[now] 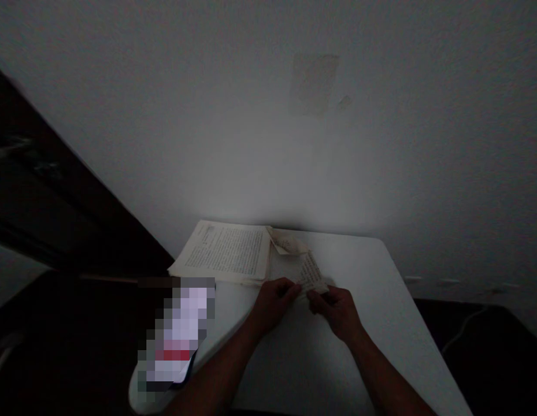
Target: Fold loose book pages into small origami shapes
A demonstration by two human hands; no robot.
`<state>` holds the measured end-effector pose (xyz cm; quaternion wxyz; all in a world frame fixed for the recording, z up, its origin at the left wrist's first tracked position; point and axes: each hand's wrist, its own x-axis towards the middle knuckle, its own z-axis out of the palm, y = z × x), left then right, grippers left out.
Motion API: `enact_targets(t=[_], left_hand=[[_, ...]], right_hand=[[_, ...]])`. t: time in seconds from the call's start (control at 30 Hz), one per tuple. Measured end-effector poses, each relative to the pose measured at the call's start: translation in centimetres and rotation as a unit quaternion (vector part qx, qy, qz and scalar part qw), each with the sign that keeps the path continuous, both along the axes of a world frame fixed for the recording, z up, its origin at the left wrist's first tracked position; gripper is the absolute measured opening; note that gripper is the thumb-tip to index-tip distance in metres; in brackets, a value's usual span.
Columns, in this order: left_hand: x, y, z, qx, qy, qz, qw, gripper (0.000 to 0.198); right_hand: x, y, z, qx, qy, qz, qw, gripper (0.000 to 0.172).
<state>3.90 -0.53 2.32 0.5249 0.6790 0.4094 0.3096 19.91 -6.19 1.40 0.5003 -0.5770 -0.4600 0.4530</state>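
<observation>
Between my hands is a small folded piece of printed paper (pixel 312 273), its point tilted up and away from me. My left hand (pixel 274 303) is closed, thumb and fingers pinching the paper's lower left corner. On the other side, my right hand (pixel 335 309) grips the lower right edge between thumb and fingers. Just behind lies another folded printed paper (pixel 288 241), partly raised, touching the right side of an open book or stack of printed pages (pixel 229 249). Dim light hides the finer folds.
A lit phone (pixel 177 335), blurred out, lies at the left front of the white table (pixel 363 271). The table's back edge meets a pale wall (pixel 233 127) with a patch on it. A dark door (pixel 55 179) stands left; a cable (pixel 463 326) hangs at right.
</observation>
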Motion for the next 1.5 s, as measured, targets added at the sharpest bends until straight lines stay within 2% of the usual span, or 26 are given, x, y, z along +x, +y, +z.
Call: enact_targets(t=[0.13, 0.3, 0.43, 0.67, 0.9, 1.1, 1.2, 1.27, 1.37, 1.43, 1.5], left_hand=[[0.03, -0.13, -0.08, -0.023, 0.013, -0.001, 1.0, 0.033], [0.05, -0.28, 0.11, -0.013, 0.018, 0.025, 0.999, 0.032], [0.24, -0.3, -0.13, -0.032, -0.016, 0.01, 0.999, 0.029], [0.23, -0.38, 0.17, -0.088, -0.065, -0.003, 0.994, 0.028], [0.32, -0.35, 0.28, -0.085, -0.077, -0.007, 0.993, 0.025], [0.22, -0.18, 0.05, -0.025, -0.073, 0.026, 0.997, 0.023], [0.06, -0.09, 0.06, -0.011, -0.076, 0.047, 0.996, 0.022], [-0.04, -0.01, -0.08, 0.002, -0.069, 0.065, 0.995, 0.021], [-0.13, 0.09, -0.38, 0.024, -0.046, 0.08, 0.995, 0.021], [-0.12, 0.08, -0.46, 0.053, -0.027, 0.083, 0.995, 0.021], [-0.07, -0.01, -0.4, 0.088, -0.006, 0.077, 0.993, 0.019]], right_hand=[[0.15, 0.12, -0.29, 0.004, 0.004, -0.022, 1.0, 0.035], [-0.11, 0.13, -0.75, -0.015, -0.027, 0.012, 0.999, 0.034], [-0.05, 0.06, -0.71, -0.013, -0.046, 0.013, 0.999, 0.036], [0.02, 0.19, -0.34, -0.01, -0.014, 0.021, 1.0, 0.033], [0.15, -0.01, -0.58, -0.007, -0.034, 0.037, 0.999, 0.031], [0.05, 0.0, -0.84, -0.011, -0.043, 0.069, 0.997, 0.032], [-0.17, 0.28, -0.72, -0.005, -0.019, 0.039, 0.999, 0.027], [-0.24, 0.46, -0.59, 0.008, 0.005, -0.005, 1.0, 0.028], [-0.24, 0.57, -0.5, 0.041, 0.025, -0.072, 0.996, 0.05], [-0.2, 0.55, -0.49, 0.054, 0.004, -0.1, 0.993, 0.055], [-0.14, 0.5, -0.47, 0.051, -0.043, -0.111, 0.992, 0.047]])
